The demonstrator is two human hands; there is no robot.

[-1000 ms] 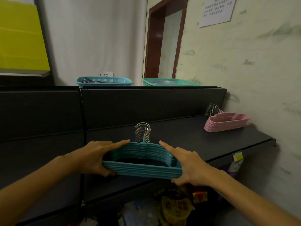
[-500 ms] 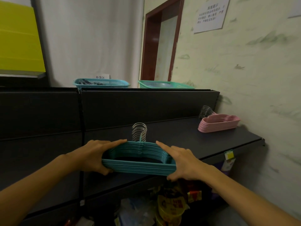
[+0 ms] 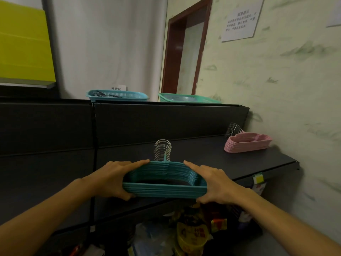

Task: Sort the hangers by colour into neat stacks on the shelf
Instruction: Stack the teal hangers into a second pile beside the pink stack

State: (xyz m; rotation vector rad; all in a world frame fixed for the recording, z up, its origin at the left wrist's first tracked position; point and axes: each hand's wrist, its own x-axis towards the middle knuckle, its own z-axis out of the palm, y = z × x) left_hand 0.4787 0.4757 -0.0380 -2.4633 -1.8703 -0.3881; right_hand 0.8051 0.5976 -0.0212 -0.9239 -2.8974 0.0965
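A stack of teal hangers (image 3: 164, 189) with metal hooks pointing up and back lies near the front edge of the dark shelf (image 3: 212, 159). My left hand (image 3: 112, 179) grips its left end, fingers along the top and thumb under the bottom bar. My right hand (image 3: 215, 183) grips the right end the same way. A stack of pink hangers (image 3: 248, 143) lies at the far right of the shelf, against the wall, with its hooks pointing back left.
A blue basket (image 3: 118, 95) and a green basket (image 3: 186, 98) stand on top of the shelf's back panel. Packaged goods (image 3: 190, 235) fill the lower shelf below my hands. The wall (image 3: 287, 89) closes off the right side.
The view has shifted a little; both hands keep the same hold on the teal stack, which stays in about the same place on the shelf.
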